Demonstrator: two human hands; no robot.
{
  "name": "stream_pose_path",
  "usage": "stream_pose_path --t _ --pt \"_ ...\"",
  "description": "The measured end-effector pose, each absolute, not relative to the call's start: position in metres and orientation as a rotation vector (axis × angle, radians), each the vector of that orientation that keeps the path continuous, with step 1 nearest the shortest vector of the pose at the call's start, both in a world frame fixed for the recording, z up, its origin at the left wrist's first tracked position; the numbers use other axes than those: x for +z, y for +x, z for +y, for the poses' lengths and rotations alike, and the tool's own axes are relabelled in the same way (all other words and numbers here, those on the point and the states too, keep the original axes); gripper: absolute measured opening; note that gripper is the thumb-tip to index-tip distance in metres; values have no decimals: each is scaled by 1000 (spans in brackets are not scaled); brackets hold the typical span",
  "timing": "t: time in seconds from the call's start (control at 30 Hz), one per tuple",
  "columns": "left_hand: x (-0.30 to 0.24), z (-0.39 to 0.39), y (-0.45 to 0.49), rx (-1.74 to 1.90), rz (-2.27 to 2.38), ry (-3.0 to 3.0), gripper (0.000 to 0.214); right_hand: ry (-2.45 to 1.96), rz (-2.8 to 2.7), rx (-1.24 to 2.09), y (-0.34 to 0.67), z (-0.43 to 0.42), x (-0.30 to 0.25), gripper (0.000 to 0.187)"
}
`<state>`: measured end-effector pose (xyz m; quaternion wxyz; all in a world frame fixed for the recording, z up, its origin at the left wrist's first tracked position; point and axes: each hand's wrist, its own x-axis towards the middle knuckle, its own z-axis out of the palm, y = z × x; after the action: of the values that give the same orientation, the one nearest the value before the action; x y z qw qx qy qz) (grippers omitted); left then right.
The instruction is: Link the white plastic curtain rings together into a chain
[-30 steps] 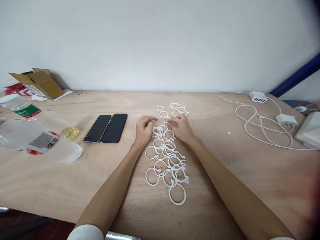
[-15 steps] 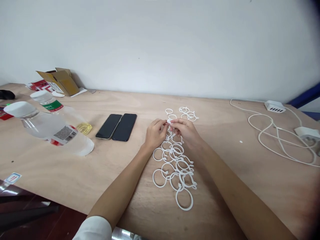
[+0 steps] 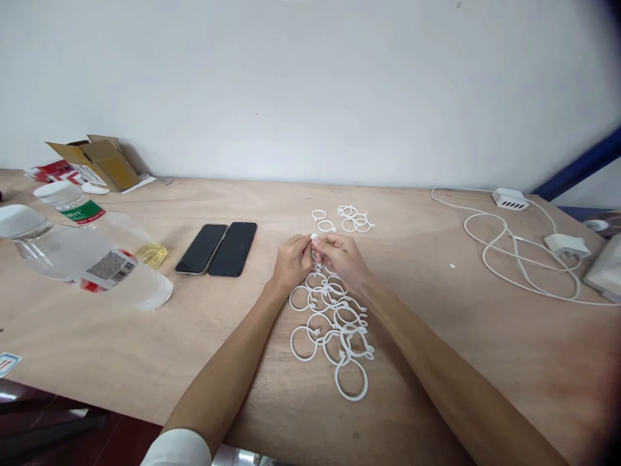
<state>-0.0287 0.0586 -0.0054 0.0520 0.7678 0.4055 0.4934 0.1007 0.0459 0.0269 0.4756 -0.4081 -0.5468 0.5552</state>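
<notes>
My left hand [image 3: 291, 260] and my right hand [image 3: 341, 256] meet above a wooden table [image 3: 436, 323], fingertips pinched together on a small white plastic ring [image 3: 315, 241]. Just below my hands a heap of several white plastic rings [image 3: 334, 323] lies on the table, the largest ring nearest me. A smaller group of white rings [image 3: 345, 220] lies beyond my hands, toward the wall.
Two dark phones [image 3: 217, 248] lie side by side left of my hands. Two plastic bottles [image 3: 87, 259] lie at the left, with an open cardboard box [image 3: 94, 162] behind them. A white cable [image 3: 509, 252], a charger [image 3: 565, 244] and a power strip [image 3: 508, 198] sit at the right.
My hands came together from resting on the ring heap and now pinch one ring between their fingertips. The view shifted slightly left and back.
</notes>
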Motion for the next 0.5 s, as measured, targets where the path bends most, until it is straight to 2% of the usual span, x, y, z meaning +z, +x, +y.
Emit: stream_pose_path --t 0.5 --pt "-4 58 -28 1505 1229 2294 30 -905 -1354 1374 101 40 20 39"
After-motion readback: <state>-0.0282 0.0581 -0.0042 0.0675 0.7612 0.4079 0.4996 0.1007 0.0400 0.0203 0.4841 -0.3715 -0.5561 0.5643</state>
